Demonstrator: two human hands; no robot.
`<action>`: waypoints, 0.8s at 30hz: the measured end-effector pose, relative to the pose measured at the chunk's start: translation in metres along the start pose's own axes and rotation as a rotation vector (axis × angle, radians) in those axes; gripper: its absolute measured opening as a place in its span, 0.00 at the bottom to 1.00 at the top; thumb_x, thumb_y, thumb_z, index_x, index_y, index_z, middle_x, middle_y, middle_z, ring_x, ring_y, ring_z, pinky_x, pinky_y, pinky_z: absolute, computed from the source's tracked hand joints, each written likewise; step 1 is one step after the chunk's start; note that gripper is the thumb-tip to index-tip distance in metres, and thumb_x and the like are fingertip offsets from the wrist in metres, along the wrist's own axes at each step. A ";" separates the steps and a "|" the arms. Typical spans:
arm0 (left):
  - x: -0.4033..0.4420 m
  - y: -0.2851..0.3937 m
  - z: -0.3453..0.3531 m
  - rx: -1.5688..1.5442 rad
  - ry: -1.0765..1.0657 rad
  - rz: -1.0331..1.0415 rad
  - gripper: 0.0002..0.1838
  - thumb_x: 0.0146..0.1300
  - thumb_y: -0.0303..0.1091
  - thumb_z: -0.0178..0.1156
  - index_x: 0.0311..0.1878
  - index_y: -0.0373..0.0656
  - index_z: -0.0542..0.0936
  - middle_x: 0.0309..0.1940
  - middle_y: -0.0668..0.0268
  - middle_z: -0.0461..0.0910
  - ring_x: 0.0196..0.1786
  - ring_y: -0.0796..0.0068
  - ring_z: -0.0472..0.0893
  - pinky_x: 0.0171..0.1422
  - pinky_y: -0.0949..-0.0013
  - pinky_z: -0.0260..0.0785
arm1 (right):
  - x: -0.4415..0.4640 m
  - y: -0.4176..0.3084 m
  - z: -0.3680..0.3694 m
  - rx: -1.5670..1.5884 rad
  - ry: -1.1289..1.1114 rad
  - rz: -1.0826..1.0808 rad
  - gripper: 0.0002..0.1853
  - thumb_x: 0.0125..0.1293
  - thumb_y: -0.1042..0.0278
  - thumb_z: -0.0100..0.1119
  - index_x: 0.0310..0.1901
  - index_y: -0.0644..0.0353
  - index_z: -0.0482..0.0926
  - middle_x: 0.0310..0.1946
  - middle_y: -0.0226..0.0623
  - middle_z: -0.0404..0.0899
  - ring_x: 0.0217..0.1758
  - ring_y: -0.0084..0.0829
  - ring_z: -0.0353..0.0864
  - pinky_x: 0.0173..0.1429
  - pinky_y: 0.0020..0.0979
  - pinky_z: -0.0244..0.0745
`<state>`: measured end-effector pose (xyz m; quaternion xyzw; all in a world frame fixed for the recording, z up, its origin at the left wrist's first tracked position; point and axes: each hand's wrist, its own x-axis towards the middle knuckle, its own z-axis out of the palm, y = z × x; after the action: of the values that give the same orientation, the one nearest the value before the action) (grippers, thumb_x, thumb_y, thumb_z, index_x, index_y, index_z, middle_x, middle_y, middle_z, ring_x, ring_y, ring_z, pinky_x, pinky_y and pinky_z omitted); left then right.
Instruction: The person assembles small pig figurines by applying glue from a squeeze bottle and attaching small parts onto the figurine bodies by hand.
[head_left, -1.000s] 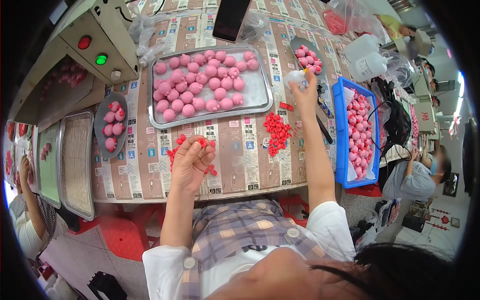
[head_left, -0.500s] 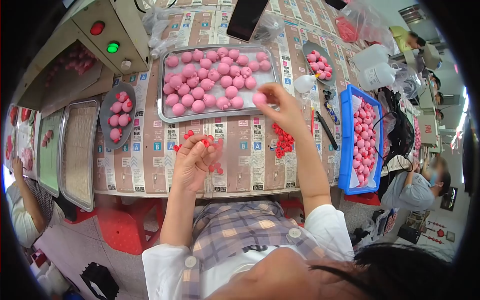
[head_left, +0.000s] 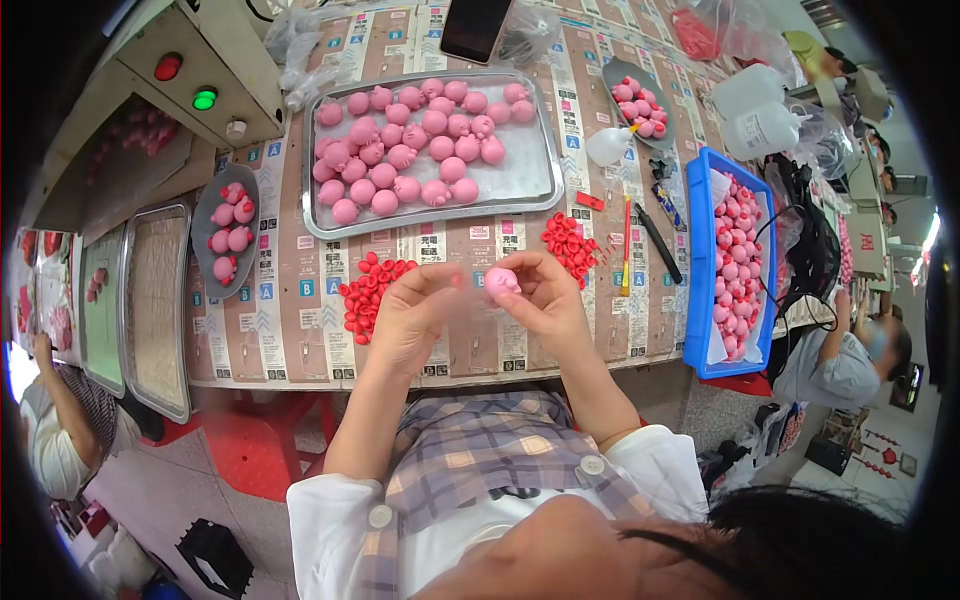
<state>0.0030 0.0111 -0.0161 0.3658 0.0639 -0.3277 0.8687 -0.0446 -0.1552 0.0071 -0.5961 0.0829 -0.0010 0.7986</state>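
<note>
My right hand [head_left: 545, 300] pinches a pink ball [head_left: 501, 282] with small bumps, in front of my chest over the table's near part. Close to its left, my left hand [head_left: 420, 312] has thumb and fingers pressed round a small red piece [head_left: 456, 281], partly blurred. Behind my left hand lies a pile of red pieces [head_left: 370, 293]; a second red pile [head_left: 571, 247] lies just beyond my right hand. Further back, a metal tray [head_left: 400, 229] holds several pink balls.
A white squeeze bottle [head_left: 609, 146], a grey dish [head_left: 655, 75] of balls and a black pen-like tool [head_left: 657, 243] lie right. Beyond them stands a blue bin [head_left: 697, 270]. Another grey dish [head_left: 208, 220] is at left. Co-workers [head_left: 845, 350] sit at both sides.
My right hand let go of the white bottle, took a pink ball at the tray's right edge and brought it near my left hand. My left hand has moved slightly right and towards the ball.
</note>
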 end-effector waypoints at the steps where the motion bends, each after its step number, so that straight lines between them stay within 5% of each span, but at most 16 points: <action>1: -0.001 -0.001 0.002 0.059 0.020 0.034 0.14 0.52 0.24 0.58 0.44 0.36 0.72 0.35 0.62 0.76 0.35 0.77 0.78 0.42 0.75 0.73 | 0.000 0.000 0.001 -0.145 0.016 -0.100 0.16 0.51 0.76 0.59 0.44 0.64 0.72 0.39 0.34 0.72 0.40 0.23 0.74 0.44 0.24 0.70; 5: -0.003 -0.006 0.009 0.221 0.050 0.134 0.12 0.52 0.21 0.56 0.42 0.37 0.75 0.35 0.66 0.77 0.37 0.81 0.76 0.42 0.78 0.69 | 0.000 -0.004 0.005 -0.616 0.055 -0.397 0.17 0.48 0.76 0.61 0.42 0.63 0.73 0.39 0.37 0.72 0.41 0.29 0.74 0.43 0.25 0.70; 17: -0.004 -0.008 0.011 0.595 0.002 0.362 0.10 0.49 0.20 0.59 0.37 0.34 0.76 0.32 0.65 0.76 0.36 0.79 0.75 0.41 0.78 0.67 | -0.005 -0.012 0.007 -0.928 0.002 -0.526 0.18 0.47 0.73 0.63 0.42 0.62 0.74 0.37 0.40 0.72 0.37 0.33 0.75 0.39 0.28 0.71; 24: -0.005 0.003 0.010 1.197 -0.172 0.693 0.17 0.42 0.23 0.64 0.39 0.36 0.77 0.35 0.61 0.76 0.38 0.71 0.75 0.43 0.72 0.67 | -0.008 0.008 -0.002 -0.129 -0.033 -0.048 0.15 0.52 0.74 0.61 0.42 0.65 0.72 0.34 0.33 0.74 0.35 0.20 0.74 0.39 0.20 0.71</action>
<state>-0.0005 0.0085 -0.0059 0.7539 -0.3172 -0.0380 0.5741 -0.0534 -0.1537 -0.0002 -0.6481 0.0552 -0.0051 0.7596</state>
